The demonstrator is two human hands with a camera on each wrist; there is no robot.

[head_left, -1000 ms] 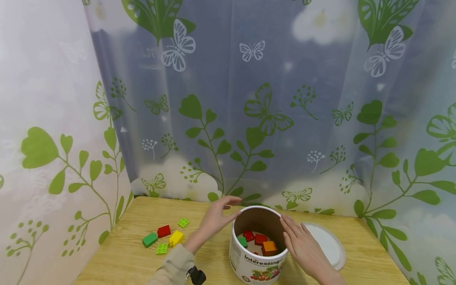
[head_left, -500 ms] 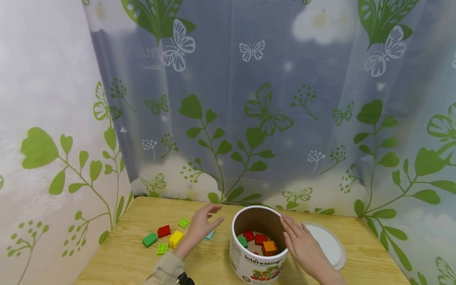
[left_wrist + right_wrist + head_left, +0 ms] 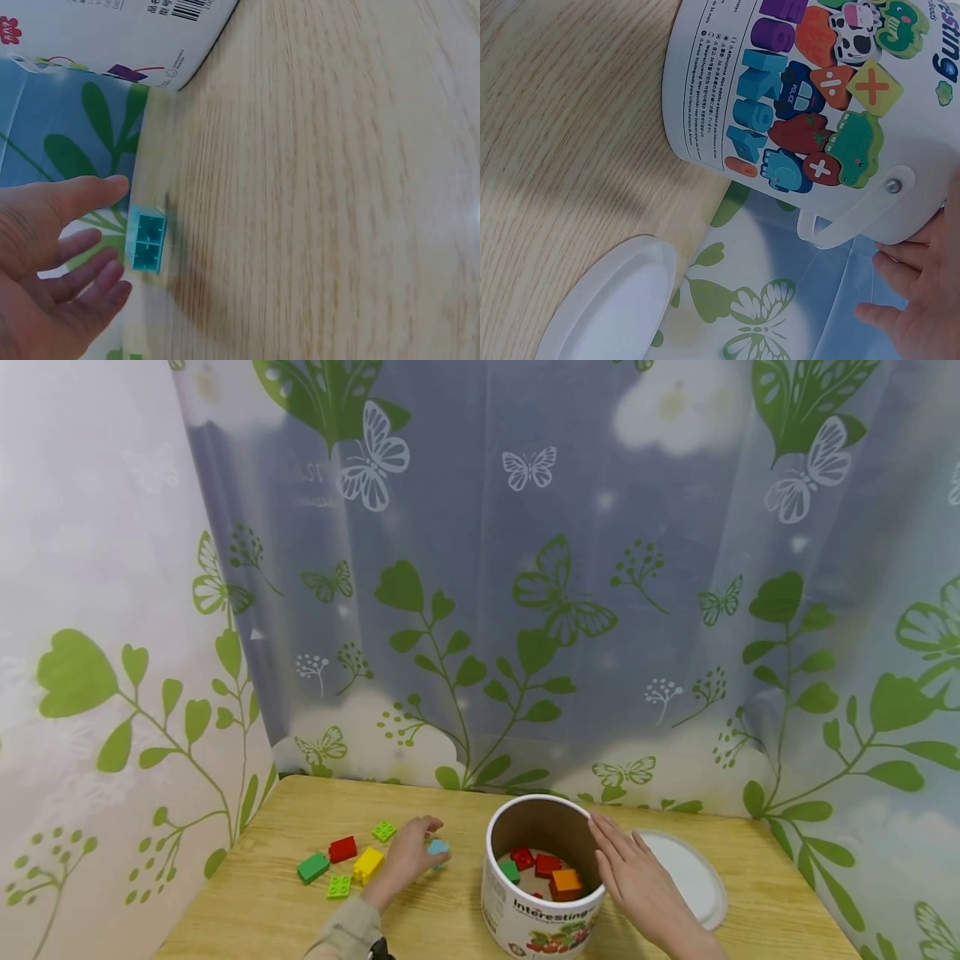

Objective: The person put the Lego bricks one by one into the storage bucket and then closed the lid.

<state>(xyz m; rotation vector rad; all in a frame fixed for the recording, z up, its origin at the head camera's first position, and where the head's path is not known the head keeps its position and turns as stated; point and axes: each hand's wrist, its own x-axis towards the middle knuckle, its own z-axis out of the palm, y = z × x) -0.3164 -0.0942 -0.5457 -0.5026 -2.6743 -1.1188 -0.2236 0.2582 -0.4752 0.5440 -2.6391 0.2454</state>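
Observation:
My left hand (image 3: pixel 405 858) reaches over a light blue building block (image 3: pixel 437 850) on the table, left of a white bucket (image 3: pixel 498 897). In the left wrist view, thumb and fingers are spread beside the block (image 3: pixel 148 241), whose hollow side shows; I see no grip on it. My right hand (image 3: pixel 641 885) rests with straight fingers on the bucket's right rim. Inside the bucket lie red blocks (image 3: pixel 547 864), a green block (image 3: pixel 510 870) and an orange block (image 3: pixel 566 885).
Left of my left hand lie a yellow block (image 3: pixel 368 865), a red block (image 3: pixel 342 848), a green block (image 3: pixel 312 867) and lime green blocks (image 3: pixel 339 887). A white lid (image 3: pixel 693 881) lies right of the bucket. A patterned curtain (image 3: pixel 450 610) stands behind the table.
My left hand has moved left and down from the bucket's rim to the light blue block, which has come into view. My right hand stays at the rim.

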